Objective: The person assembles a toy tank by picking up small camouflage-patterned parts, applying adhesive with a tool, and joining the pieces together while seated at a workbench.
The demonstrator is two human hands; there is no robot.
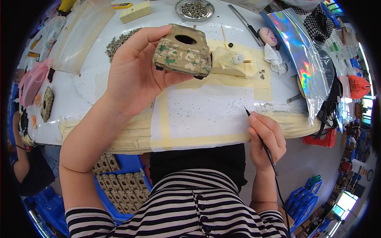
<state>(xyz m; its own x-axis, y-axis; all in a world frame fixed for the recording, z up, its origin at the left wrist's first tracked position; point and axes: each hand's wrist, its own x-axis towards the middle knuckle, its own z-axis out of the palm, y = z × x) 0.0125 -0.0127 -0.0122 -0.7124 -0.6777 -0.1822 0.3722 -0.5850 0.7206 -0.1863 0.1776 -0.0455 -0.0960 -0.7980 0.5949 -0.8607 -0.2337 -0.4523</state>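
My left hand (133,79) is raised over the table, its fingers closed round a camouflage-patterned housing (178,53) with an oval opening in its upper face. My right hand (266,137) grips a thin black pen-shaped tool (272,162), from whose rear end a black cord runs down. The pointed tip of that tool is just above or on a white sheet (186,139) taped along the table's near edge; I cannot tell if it touches. Tiny dark bits (233,105) lie scattered over the sheet. The housing is held up and apart from the tool.
Behind the sheet, a tape-covered block (224,69) bears a small white cup (239,59). Farther back are a metal dish (195,19) of small parts and a loose pile (115,45) of them. A shiny iridescent bag (291,43) lies right. Below, a blue crate (137,162) holds similar housings.
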